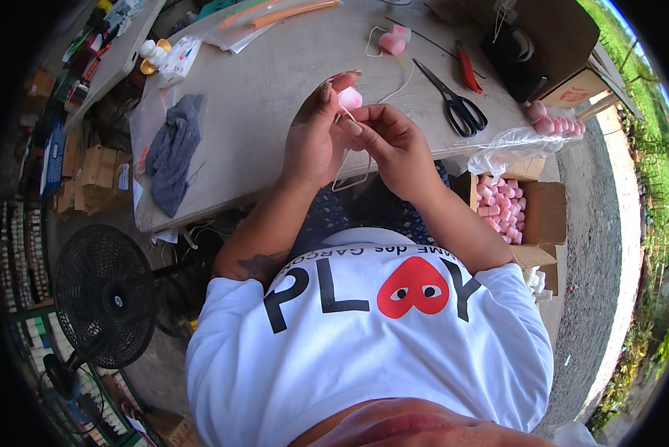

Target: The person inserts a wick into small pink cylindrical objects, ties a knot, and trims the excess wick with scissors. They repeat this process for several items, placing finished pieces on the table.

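Upper middle, the left hand (313,141) holds a pink roll (350,99). The right hand (394,147) pinches string (346,112) just below it.

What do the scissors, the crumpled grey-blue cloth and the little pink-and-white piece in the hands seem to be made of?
Scissors: probably metal blades, thin and dark, with smooth, dark handles that look like plastic.
Grey-blue cloth: fabric, perhaps towelling, judging by its soft folds and matte surface.
Pink-and-white piece: pale and smooth-looking; foam or plastic, perhaps, but it is too small to tell.

Scissors (449,95) on the table (245,141), right of the cloth (174,149).
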`<control>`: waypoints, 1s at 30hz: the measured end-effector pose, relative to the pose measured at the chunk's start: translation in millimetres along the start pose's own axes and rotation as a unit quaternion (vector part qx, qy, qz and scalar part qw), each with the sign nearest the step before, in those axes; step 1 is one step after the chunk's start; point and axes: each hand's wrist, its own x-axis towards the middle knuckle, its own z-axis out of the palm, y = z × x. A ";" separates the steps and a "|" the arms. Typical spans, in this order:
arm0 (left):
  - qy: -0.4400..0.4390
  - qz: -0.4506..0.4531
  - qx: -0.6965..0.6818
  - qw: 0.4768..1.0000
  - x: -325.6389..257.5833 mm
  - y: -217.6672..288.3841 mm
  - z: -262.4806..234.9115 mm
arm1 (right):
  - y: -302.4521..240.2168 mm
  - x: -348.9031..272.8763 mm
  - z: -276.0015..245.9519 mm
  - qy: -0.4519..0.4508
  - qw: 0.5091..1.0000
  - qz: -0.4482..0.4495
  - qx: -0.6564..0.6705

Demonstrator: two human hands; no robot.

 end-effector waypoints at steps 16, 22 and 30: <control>-0.021 -0.074 -0.173 0.982 4.3 19.2 -11.7 | -24.9 -6.3 -21.3 0.077 0.903 -0.211 -0.366; -0.032 -0.070 -0.167 0.983 4.0 17.6 -9.9 | -26.8 -7.8 -21.8 0.073 0.907 -0.201 -0.362; -0.039 -0.045 -0.157 0.986 3.1 14.9 -6.9 | -26.3 -10.0 -21.9 0.059 0.943 -0.102 -0.312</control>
